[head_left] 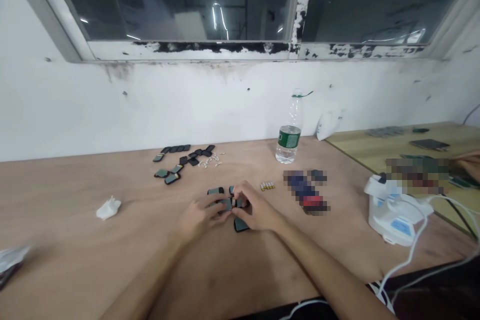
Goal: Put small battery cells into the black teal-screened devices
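Fingers and thumb of our left hand (204, 215) are closed on a small green-faced unit (227, 205), holding it at the middle of the bench (150, 255). Our right hand (258, 210) brings thumb and index fingertip close together at the unit's right end, with only a slight gap showing; whether they clamp it or just touch it, we cannot tell. Around our fingers we count at least three more such units, partly covered: two behind and one by the right thumb. Four small yellow-and-silver cells (267, 186) seem to lie in a row just beyond our right hand. Toward the far edge, left of centre, we see four more green-faced units, roughly ten black casings (193, 161) and a scatter of white bits (210, 161) too small to count. One bottle (288, 140) stands near the far edge, and one white device (393, 212) sits by the right edge. Bare wood runs from our left forearm to one crumpled tissue (108, 208), and more lies between our forearms, toward the near edge.
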### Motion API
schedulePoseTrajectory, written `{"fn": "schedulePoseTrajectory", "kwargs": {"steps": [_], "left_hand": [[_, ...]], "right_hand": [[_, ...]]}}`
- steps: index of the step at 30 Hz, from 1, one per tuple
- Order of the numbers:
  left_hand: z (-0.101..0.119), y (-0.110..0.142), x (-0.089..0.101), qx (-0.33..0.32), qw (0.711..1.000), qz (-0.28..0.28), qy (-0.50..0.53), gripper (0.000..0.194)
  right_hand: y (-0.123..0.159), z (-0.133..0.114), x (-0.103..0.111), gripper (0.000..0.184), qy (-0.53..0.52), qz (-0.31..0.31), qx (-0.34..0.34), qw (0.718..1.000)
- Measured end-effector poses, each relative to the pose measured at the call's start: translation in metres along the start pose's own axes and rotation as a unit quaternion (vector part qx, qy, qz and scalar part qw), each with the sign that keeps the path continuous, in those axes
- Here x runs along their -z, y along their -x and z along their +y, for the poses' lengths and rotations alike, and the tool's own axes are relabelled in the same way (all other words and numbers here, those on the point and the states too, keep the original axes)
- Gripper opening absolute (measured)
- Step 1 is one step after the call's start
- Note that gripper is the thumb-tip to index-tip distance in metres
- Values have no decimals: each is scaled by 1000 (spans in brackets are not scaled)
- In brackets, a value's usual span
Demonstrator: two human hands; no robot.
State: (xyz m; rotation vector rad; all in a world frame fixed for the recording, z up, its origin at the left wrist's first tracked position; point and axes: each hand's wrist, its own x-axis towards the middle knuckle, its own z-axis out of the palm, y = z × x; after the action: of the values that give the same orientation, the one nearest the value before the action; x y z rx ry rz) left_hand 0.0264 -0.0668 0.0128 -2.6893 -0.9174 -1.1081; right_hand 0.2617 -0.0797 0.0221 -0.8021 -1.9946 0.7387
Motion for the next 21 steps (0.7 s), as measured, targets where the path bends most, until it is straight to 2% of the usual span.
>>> {"fn": "schedulePoseTrajectory", "kwargs": {"steps": [4,6,9,11,13,17,19,21], "left_hand": [[-2,-1,0,-22,1000,0,6,10],[-3,-2,0,-18,999,-11,34,9],[-4,-7,4,10,998,-8,66,10],[-6,-11,10,48,997,12,65,11],[-8,-13,18,77,994,12,75,14],[-14,-8,19,76,985,-88,126,21],[-17,-2,11,67,978,-142,134,22],[-20,4,2,68,974,-167,134,23]], "right_hand": [[-2,3,-4,8,-2,45,31,998],[-3,6,-2,6,-31,59,17,998],[-6,15,8,8,-58,120,-25,991],[-8,26,18,8,-15,162,-58,985],[-9,39,27,4,72,169,-81,980],[-8,58,31,10,187,125,-97,970],[-7,63,29,12,219,111,-94,965],[-7,64,31,12,239,126,-87,959]]}}
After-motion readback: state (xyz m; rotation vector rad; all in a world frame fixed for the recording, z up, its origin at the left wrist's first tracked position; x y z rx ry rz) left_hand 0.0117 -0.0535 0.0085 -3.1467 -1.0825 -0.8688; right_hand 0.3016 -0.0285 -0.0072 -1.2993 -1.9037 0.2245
